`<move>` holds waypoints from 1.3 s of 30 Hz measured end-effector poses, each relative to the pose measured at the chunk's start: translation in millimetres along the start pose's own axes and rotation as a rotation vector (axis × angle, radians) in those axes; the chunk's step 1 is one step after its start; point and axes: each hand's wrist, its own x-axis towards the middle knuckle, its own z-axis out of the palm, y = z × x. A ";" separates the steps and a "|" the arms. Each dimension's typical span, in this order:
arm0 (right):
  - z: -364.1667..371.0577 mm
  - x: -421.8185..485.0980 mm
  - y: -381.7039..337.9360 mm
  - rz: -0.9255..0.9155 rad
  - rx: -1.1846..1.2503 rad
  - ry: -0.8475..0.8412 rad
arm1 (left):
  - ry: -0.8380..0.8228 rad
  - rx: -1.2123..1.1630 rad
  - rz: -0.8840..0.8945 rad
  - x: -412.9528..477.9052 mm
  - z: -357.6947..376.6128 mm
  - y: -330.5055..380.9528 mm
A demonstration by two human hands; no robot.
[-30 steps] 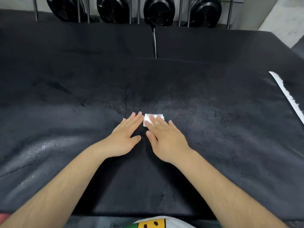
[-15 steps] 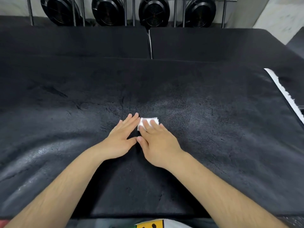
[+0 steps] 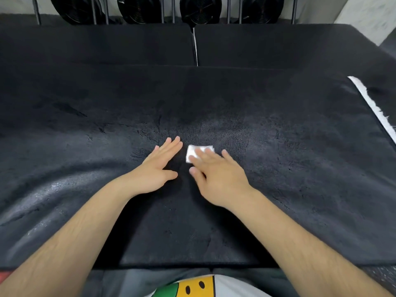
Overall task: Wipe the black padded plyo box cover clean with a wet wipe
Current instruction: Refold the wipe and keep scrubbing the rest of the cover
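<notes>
The black padded plyo box cover [image 3: 289, 146] fills most of the view, its fuzzy surface streaked grey on the near left. A small folded white wet wipe [image 3: 192, 152] lies on it near the middle. My right hand [image 3: 216, 174] lies flat with straight fingers pressing on the wipe; the hand is blurred by motion. My left hand [image 3: 158, 168] rests flat on the cover just left of the wipe, fingers straight, a small gap between it and the wipe.
Two more black padded boxes [image 3: 96, 46] stand behind, with a seam [image 3: 195, 48] between them. A metal rack with black weight plates [image 3: 199, 9] lines the back. A white strip [image 3: 372, 106] runs along the cover's right edge.
My right hand has slid the wipe to the right, opening a gap from my left hand, which stays flat in place. The camera has shifted slightly.
</notes>
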 end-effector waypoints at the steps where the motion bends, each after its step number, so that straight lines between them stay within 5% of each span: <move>1: 0.1 1.3 1.7 0.021 -0.012 -0.007 | 0.000 0.005 -0.003 0.3 0.3 -0.3; 7: 7.5 -18.7 -16.4 -0.112 0.072 -0.018 | 0.015 0.035 0.017 1.0 3.4 -0.6; 19: -15.7 -14.5 14.9 0.028 0.115 -0.026 | 0.033 0.011 -0.047 -0.7 2.8 4.6; 25: -1.9 -23.3 -11.4 -0.106 0.051 -0.031 | 0.039 0.011 -0.015 1.5 4.7 -2.0; 30: -2.0 -3.5 7.2 0.077 -0.015 -0.007 | 0.040 -0.022 -0.080 2.0 5.7 -2.7; 39: 2.4 -6.2 -17.3 -0.062 0.076 -0.029 | 0.021 -0.073 -0.050 0.9 3.6 -1.6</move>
